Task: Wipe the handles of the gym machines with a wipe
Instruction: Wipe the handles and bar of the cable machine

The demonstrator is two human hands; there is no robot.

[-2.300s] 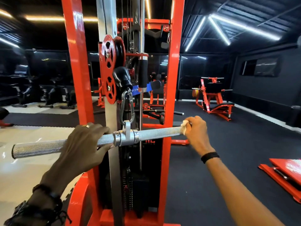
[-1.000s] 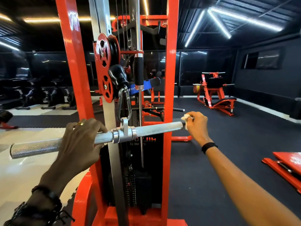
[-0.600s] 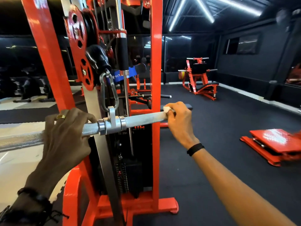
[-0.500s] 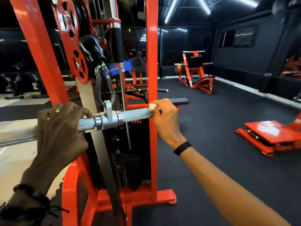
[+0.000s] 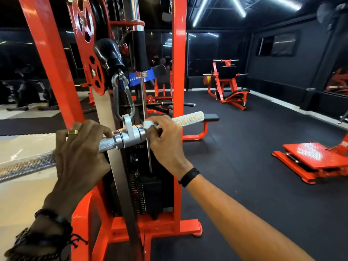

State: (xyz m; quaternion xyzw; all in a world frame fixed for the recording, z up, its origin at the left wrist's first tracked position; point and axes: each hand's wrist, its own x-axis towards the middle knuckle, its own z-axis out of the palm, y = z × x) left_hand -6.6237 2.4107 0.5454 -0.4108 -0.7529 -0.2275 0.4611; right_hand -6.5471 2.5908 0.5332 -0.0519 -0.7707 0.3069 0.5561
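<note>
The knurled bar (image 5: pixel 190 119) runs bare from the right hand (image 5: pixel 165 142) out to its right end, with open black floor (image 5: pixel 244 166) behind. Inward, the swivel collar (image 5: pixel 130 135) and carabiner (image 5: pixel 123 99) block the way just beside that hand. The left hand (image 5: pixel 79 157) grips beyond the collar; the bar's far left looks bare, though blurred.

The left hand (image 5: pixel 79 157) holds the long bumpy silver metal bar (image 5: pixel 188 119). The right hand (image 5: pixel 165 142) holds a small white wipe (image 5: pixel 148 124) around it, at three o'clock from the shiny middle ring (image 5: pixel 130 135).
</note>
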